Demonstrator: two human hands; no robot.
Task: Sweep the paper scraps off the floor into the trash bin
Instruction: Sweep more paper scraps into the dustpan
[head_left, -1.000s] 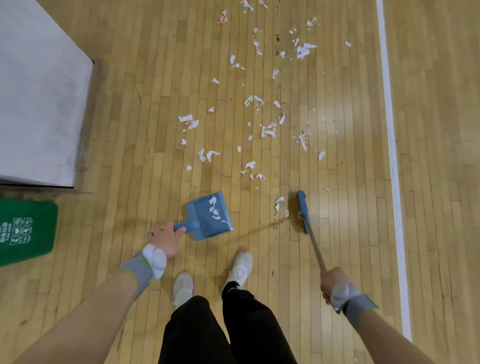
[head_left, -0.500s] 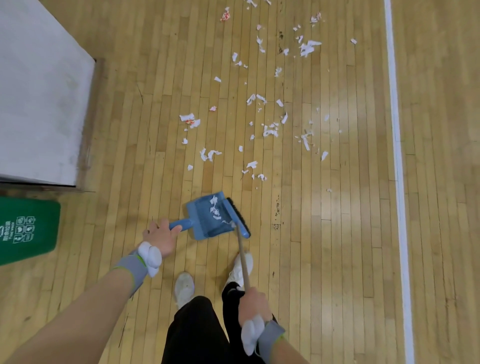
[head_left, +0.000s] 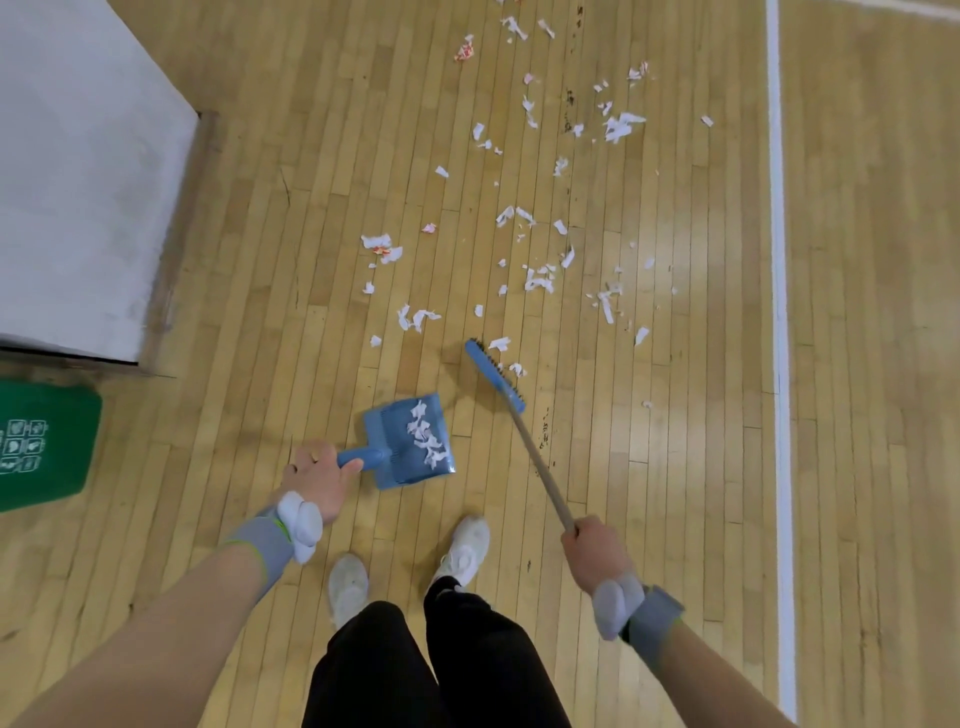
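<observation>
**Pan part-loaded, most of the litter yet to be gathered**

A green trash bin (head_left: 47, 441) stands at the far left, well apart from the work, so the catch must be carried some way. That trip is the likeliest place for trouble: the blue dustpan (head_left: 387, 441) holds a loose heap of white pieces near its open lip, and a tilt toward that lip, or a quick swing, would probably drop them back onto the floor (head_left: 675, 467). Further right, the broom (head_left: 493, 374) lies apart from the pan, angled up and to the right of it, with two pieces just beside its bristles. A hard stroke across the gap could flick such light paper past the mouth or under the lip. Most of the paper scraps (head_left: 540, 278) are spread well beyond the broom, toward the white line (head_left: 776, 260), so a single pass looks unlikely to finish the job.

The left hand (head_left: 317, 475) reaches low and forward, knuckles up, fingers curled round the pan's short handle and the thumb laid along it. Whether the pan rests on the boards or hangs just above them cannot be told. The right hand (head_left: 597, 553) is held out to the side in a fist, fingers wrapped tight round the end of the wooden shaft, which slants up and left to the head.
</observation>
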